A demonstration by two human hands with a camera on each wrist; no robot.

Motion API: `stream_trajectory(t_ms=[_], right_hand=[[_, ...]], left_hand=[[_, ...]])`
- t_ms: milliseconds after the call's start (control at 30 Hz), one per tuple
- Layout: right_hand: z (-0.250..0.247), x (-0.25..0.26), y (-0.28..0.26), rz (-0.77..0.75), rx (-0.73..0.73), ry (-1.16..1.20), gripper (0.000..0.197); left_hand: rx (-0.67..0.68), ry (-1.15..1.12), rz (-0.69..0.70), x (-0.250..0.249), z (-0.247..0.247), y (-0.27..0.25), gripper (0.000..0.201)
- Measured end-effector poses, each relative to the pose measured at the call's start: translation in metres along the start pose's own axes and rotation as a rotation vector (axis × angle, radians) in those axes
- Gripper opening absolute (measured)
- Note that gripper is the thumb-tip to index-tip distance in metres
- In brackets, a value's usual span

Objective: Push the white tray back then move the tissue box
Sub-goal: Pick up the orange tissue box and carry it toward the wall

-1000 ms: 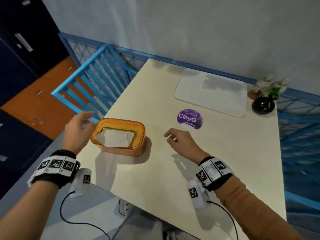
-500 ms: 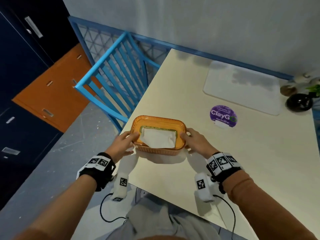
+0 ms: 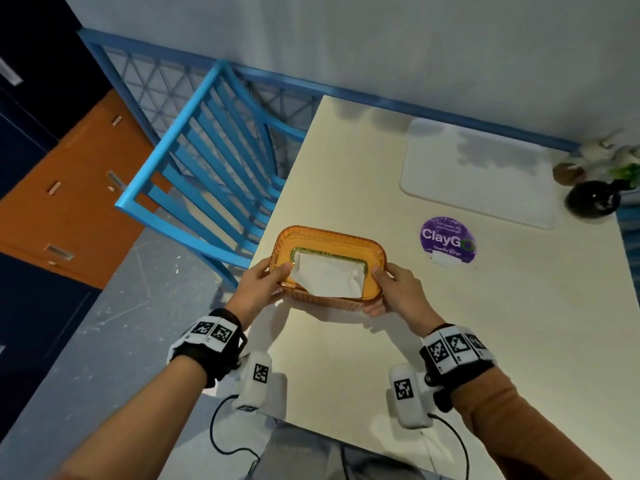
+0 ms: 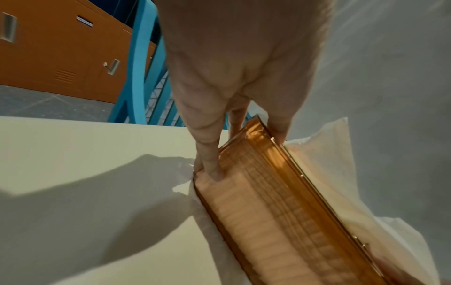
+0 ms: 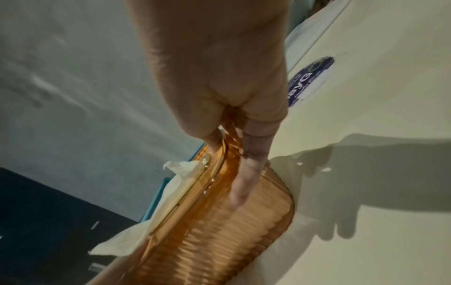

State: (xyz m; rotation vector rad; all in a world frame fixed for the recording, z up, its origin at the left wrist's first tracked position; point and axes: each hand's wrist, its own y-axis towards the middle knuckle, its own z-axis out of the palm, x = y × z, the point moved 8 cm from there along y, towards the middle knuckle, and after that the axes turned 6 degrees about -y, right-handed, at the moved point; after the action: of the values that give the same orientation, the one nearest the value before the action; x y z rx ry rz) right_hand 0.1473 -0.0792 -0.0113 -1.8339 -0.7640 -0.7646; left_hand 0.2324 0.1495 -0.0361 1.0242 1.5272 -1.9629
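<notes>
The amber ribbed tissue box with a white tissue sticking out of its top is held just above the cream table, casting a shadow below it. My left hand grips its left end, thumb on the lid and fingers under the side. My right hand grips the right end the same way. The box tilts in the left wrist view; the right wrist view also shows the box. The white tray lies flat at the table's far edge by the wall.
A purple ClayGo sticker is on the table between box and tray. A black vase with a plant and small bottles stand at the far right corner. A blue chair stands at the table's left edge, with orange cabinets beyond.
A second ago both hands were apart from the box, which stood on the table. They closed on its two ends, and the box is now raised and tilted slightly towards me.
</notes>
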Motion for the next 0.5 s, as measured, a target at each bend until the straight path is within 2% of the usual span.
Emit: stream_trajectory(t_ms=[167, 300, 400, 500], right_hand=[[-0.021, 0.027, 0.052, -0.018, -0.050, -0.015, 0.022], [-0.039, 0.048, 0.099, -0.029, -0.087, -0.046, 0.026], [-0.057, 0.064, 0.131, -0.024, -0.129, -0.072, 0.028], [-0.072, 0.077, 0.159, -0.016, -0.158, -0.079, 0.033]], left_hand=[[-0.008, -0.018, 0.026, -0.039, 0.017, 0.050, 0.010], [-0.015, -0.017, 0.043, -0.073, 0.033, 0.096, 0.025], [-0.009, -0.009, 0.059, -0.097, 0.047, 0.124, 0.019], [-0.026, 0.027, 0.078, -0.118, 0.057, 0.150, 0.040]])
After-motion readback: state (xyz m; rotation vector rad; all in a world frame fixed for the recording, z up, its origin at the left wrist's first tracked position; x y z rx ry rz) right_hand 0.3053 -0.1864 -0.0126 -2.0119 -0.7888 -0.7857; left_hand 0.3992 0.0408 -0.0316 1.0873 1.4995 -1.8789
